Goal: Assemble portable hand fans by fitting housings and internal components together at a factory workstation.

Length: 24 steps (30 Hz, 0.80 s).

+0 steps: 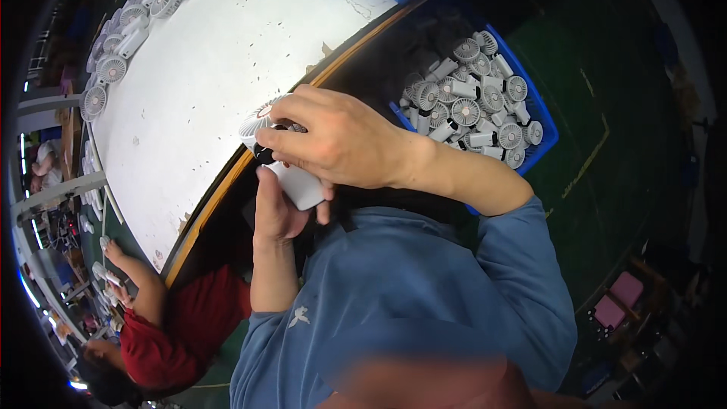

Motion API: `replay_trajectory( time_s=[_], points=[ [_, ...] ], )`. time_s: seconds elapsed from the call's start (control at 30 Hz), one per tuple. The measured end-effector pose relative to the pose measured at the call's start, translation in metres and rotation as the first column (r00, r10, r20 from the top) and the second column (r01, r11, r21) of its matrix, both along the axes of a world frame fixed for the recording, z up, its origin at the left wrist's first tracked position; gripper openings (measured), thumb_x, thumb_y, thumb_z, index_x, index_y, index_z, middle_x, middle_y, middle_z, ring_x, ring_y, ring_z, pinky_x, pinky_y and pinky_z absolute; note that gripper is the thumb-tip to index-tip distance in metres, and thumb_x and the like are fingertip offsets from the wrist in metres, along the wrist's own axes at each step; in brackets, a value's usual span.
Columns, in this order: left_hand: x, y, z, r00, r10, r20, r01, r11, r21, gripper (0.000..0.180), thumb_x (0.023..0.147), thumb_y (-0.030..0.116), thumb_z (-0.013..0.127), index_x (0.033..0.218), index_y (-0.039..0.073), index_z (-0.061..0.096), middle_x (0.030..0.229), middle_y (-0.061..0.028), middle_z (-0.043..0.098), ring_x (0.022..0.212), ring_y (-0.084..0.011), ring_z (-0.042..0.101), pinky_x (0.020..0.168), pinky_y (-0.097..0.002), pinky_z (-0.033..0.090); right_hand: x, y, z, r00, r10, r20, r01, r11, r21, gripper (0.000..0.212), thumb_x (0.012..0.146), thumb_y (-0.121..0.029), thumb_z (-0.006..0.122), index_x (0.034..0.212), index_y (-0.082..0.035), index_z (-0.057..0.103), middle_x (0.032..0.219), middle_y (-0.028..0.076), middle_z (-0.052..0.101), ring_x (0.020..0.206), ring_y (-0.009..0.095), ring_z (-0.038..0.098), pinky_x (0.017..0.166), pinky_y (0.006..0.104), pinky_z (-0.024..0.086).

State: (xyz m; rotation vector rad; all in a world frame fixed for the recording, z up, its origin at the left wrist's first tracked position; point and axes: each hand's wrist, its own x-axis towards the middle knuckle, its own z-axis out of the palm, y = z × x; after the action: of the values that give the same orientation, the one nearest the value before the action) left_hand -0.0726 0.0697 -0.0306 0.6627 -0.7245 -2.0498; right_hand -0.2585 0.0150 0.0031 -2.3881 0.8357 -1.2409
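1. White tabletop (219, 68) curved across the upper left, its wooden edge running diagonally just beyond the hands; the work was held in front of that edge, over the person's blue sleeves, not resting on the table.
2. Left hand (274, 212) lay nearest the body, closed from below around the handle of a small white handheld fan (291, 178).
3. Right hand (341, 136) lay above, fingers curled over the round fan head, which showed at its upper-left side. Both hands gripped the one fan.
4. Fan's long axis ran from the head at upper left to the handle end at lower right, handle pointing back toward the person.
5. Blue bin (547, 130) of like fans stood to the right, nearer the right hand, apart from it.
6. Row of fans (113, 68) lined the table's far left edge; another worker in red (151, 333) sat at lower left.
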Motion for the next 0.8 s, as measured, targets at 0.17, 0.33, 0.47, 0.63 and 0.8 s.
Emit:
replay_trajectory(
  time_s=[0.17, 0.33, 0.47, 0.63, 0.8],
  points=[
    [-0.037, -0.002, 0.011, 0.934, 0.358, -0.010, -0.345, 0.908, 0.236, 0.064, 0.103, 0.059, 0.038, 0.139, 0.007, 0.049, 0.129, -0.0156, 0.059, 0.106, -0.0268, 0.065, 0.087, -0.0398, 0.057, 0.001, 0.030, -0.004, 0.995, -0.097, -0.028, 0.100, 0.982, 0.160, 0.054, 0.077, -0.023, 0.078, 0.124, -0.004, 0.060, 0.114, 0.015, 0.056, 0.108, 0.034, 0.054, 0.090, 0.0442, 0.049],
    [-0.033, 0.005, 0.000, 0.947, 0.239, 0.216, -0.263, 0.961, 0.087, 0.050, 0.105, 0.038, 0.039, 0.139, 0.003, 0.049, 0.136, -0.0153, 0.057, 0.128, -0.0251, 0.054, 0.112, -0.0385, 0.040, 0.004, 0.050, -0.033, 0.973, -0.227, -0.047, 0.231, 0.949, 0.216, 0.061, 0.076, -0.019, 0.075, 0.130, -0.002, 0.052, 0.113, 0.018, 0.056, 0.107, 0.037, 0.054, 0.089, 0.0461, 0.047],
    [-0.063, -0.019, 0.003, 0.543, 0.499, 0.676, 0.405, 0.550, -0.731, 0.088, 0.096, 0.034, 0.060, 0.156, -0.008, 0.012, 0.164, -0.0275, 0.011, 0.154, -0.0386, 0.011, 0.124, -0.0441, 0.014, -0.025, 0.065, -0.073, 0.911, -0.358, 0.204, 0.139, 0.733, 0.666, 0.049, 0.079, -0.012, 0.067, 0.124, -0.002, 0.052, 0.117, 0.027, 0.060, 0.108, 0.045, 0.059, 0.088, 0.0503, 0.049],
    [-0.023, -0.048, 0.023, 0.506, 0.323, 0.800, 0.510, 0.635, -0.580, 0.093, 0.090, 0.021, 0.070, 0.157, -0.006, 0.010, 0.163, -0.0295, 0.013, 0.152, -0.0415, 0.016, 0.123, -0.0447, 0.019, -0.109, 0.018, -0.227, 0.740, -0.416, -0.528, 0.666, 0.346, 0.661, 0.051, 0.080, -0.020, 0.069, 0.123, 0.002, 0.052, 0.119, 0.030, 0.060, 0.110, 0.047, 0.060, 0.094, 0.0517, 0.050],
    [0.017, -0.071, 0.027, 0.420, 0.490, 0.764, 0.298, 0.721, -0.626, 0.072, 0.095, 0.019, 0.058, 0.156, -0.003, 0.026, 0.161, -0.0210, 0.030, 0.150, -0.0327, 0.028, 0.120, -0.0490, 0.027, -0.119, -0.045, -0.348, 0.623, -0.445, -0.643, 0.774, 0.465, 0.429, 0.050, 0.083, -0.028, 0.073, 0.115, 0.007, 0.058, 0.118, 0.034, 0.058, 0.109, 0.050, 0.059, 0.096, 0.0511, 0.050]
  ],
)
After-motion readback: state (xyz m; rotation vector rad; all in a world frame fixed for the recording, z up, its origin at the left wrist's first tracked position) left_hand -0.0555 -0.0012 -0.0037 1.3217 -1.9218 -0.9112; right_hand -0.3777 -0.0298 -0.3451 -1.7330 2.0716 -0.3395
